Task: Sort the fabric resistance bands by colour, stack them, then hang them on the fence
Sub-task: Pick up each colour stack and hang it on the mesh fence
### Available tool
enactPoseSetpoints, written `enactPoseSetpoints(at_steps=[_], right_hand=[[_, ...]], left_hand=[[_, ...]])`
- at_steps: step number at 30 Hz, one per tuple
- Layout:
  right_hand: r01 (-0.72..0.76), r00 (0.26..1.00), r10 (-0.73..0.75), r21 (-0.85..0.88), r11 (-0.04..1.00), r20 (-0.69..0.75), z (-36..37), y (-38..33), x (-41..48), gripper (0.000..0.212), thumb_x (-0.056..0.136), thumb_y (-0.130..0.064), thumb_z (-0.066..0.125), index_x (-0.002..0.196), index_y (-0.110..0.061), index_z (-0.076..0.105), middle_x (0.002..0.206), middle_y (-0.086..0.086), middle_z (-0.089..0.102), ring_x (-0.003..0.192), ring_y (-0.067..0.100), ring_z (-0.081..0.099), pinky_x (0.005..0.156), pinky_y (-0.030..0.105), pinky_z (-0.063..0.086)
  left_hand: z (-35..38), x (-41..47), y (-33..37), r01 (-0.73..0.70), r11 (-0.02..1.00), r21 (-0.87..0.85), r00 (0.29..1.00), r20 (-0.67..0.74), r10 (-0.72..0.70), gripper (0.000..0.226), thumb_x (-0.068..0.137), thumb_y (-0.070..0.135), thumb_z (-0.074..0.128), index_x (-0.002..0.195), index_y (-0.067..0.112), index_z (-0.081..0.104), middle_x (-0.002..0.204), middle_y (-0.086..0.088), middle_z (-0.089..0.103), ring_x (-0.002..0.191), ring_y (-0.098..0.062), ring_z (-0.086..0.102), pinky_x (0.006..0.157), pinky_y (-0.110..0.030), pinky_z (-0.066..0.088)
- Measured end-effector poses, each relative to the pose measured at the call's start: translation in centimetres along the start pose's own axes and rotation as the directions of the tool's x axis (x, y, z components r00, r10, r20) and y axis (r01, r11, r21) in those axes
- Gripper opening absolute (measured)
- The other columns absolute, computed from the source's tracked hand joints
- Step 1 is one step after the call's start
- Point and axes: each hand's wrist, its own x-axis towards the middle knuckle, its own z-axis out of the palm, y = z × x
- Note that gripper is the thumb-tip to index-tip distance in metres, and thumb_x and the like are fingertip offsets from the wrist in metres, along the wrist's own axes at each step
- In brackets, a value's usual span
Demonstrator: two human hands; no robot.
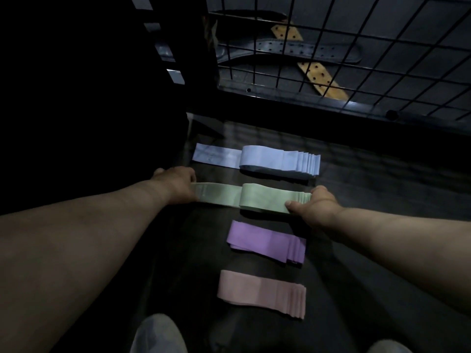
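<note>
We start lifting green fabric band pile [257, 197] | our left hand [175, 184], right hand [317, 203] grip its ends | next, probably: onto black wire fence [356, 44] (hold tight)

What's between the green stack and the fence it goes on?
The blue stack lies flat on the floor between the green stack and the wire fence. It is low, so lifting over it should probably clear. The left hand and right hand grip the green stack's ends.

Band stacks [265, 197] before fence [339, 44]
</note>
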Motion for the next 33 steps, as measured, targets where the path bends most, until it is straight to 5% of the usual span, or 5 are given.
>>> enactPoseSetpoints(at_steps=[4, 9, 19, 27, 33], right_hand=[[-0.002, 1.000, 0.002, -0.010, 1.000, 0.007, -0.2, -0.1, 0.0, 0.074, 0.081, -0.042, 0.078, 0.133, -0.005, 0.041, 0.131, 0.015, 0.054, 0.119, 0.033, 0.056, 0.096, 0.039, 0.049], [-0.006, 1.000, 0.006, -0.016, 1.000, 0.027, -0.3, -0.2, 0.0, 0.074, 0.081, -0.042, 0.078, 0.133, -0.006, 0.041, 0.131, 0.014, 0.054, 0.119, 0.031, 0.056, 0.097, 0.040, 0.050], [0.010, 0.999, -0.013, 0.069, 0.998, 0.042, -0.1, 0.6, 0.7, 0.072, 0.075, -0.044, 0.082, 0.128, -0.012, 0.045, 0.122, 0.010, 0.058, 0.109, 0.029, 0.061, 0.093, 0.045, 0.054], [-0.012, 0.990, -0.025, 0.258, 0.966, 0.139, -0.7, 2.0, 1.4, 0.073, 0.072, -0.033, 0.087, 0.130, -0.014, 0.047, 0.115, 0.010, 0.063, 0.103, 0.026, 0.066, 0.093, 0.043, 0.056], [-0.052, 0.955, -0.069, 0.395, 0.917, 0.287, -1.8, 2.9, 0.9, 0.081, 0.064, -0.002, 0.082, 0.134, -0.011, 0.043, 0.113, 0.017, 0.062, 0.101, 0.032, 0.067, 0.089, 0.050, 0.057]], left_hand=[[-1.2, -1.1, 0.2, -0.018, 0.894, -0.447, 0.999, -0.044, -0.002, 0.003, 0.084, 0.016, 0.071, 0.084, 0.018, 0.068, 0.086, -0.005, 0.068, 0.070, -0.014, 0.059, 0.056, -0.021, 0.044], [-1.8, -2.1, 4.6, -0.079, 0.696, -0.714, 0.989, 0.030, 0.143, 0.013, 0.082, 0.020, 0.078, 0.075, 0.015, 0.069, 0.067, -0.004, 0.064, 0.059, -0.016, 0.058, 0.053, -0.022, 0.046], [0.6, -2.4, 14.9, -0.148, 0.890, -0.431, 0.988, -0.028, 0.150, 0.032, 0.080, 0.044, 0.074, 0.093, 0.019, 0.058, 0.094, -0.001, 0.064, 0.079, -0.017, 0.063, 0.066, -0.024, 0.048], [1.3, -2.4, 17.2, -0.118, 0.907, -0.405, 0.993, -0.055, 0.105, 0.036, 0.084, 0.046, 0.071, 0.099, 0.017, 0.056, 0.105, -0.003, 0.060, 0.101, -0.025, 0.062, 0.088, -0.032, 0.051], [1.7, -3.0, 17.9, -0.096, 0.852, -0.515, 0.995, -0.018, 0.101, 0.044, 0.090, 0.049, 0.050, 0.095, 0.009, 0.068, 0.095, -0.008, 0.070, 0.090, -0.026, 0.066, 0.080, -0.030, 0.053]])
